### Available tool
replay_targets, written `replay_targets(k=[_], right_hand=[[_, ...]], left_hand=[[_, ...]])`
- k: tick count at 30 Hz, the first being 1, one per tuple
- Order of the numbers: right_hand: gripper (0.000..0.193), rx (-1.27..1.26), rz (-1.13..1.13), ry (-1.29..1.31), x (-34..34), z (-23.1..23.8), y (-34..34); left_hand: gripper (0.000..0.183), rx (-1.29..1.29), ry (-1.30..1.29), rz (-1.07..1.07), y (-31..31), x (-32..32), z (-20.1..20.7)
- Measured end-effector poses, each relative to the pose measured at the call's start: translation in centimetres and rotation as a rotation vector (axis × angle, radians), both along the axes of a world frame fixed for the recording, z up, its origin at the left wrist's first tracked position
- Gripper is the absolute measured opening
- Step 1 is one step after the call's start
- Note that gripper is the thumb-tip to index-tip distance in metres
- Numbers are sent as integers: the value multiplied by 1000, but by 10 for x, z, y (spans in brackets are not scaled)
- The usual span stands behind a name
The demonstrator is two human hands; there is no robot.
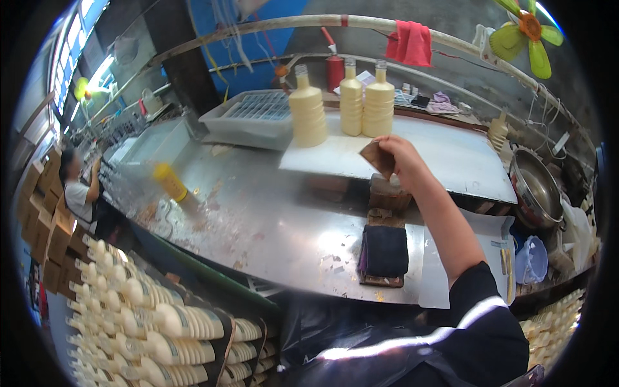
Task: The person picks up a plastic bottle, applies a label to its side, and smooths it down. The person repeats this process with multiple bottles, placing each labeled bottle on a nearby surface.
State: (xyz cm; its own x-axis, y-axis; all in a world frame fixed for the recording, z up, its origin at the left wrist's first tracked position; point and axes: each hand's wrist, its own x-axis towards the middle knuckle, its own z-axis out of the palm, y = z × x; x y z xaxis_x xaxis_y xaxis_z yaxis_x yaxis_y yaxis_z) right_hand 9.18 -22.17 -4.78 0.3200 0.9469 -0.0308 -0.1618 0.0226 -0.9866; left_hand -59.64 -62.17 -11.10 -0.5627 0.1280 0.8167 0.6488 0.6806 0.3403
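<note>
My right hand (401, 157) is closed on a flat, brown, wedge-shaped piece (376, 158); its exact kind I cannot make out. It hovers at the front edge of a white board (432, 145), above a worn block (389, 193). Just beyond, three cream ribbed bottles stand upright on the board: a wide bottle (308, 111), a narrower bottle (350, 100) and another wide bottle (378, 106). Nearer me, a folded dark cloth (385, 251) lies on a wooden base (380, 281). Nowhere in the picture does my left hand show.
A yellow cylindrical container (169, 181) stands left on the metal table (258, 213), near a white plastic tray (242, 126). Stacked cream bottles (161, 322) fill the lower left. At right are a metal pot (536, 184) and a bluish basket (532, 259). Another person (78, 193) works far left.
</note>
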Motion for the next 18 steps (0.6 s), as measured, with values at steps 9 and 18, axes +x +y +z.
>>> replay_targets(k=[9,18], right_hand=[[64,144,-430,-1032,106,55,118],[66,117,-157,-786,130,74,211]], left_hand=[[44,338,413,-513,114,163,49],[33,72,270,-1181,237,277,42]])
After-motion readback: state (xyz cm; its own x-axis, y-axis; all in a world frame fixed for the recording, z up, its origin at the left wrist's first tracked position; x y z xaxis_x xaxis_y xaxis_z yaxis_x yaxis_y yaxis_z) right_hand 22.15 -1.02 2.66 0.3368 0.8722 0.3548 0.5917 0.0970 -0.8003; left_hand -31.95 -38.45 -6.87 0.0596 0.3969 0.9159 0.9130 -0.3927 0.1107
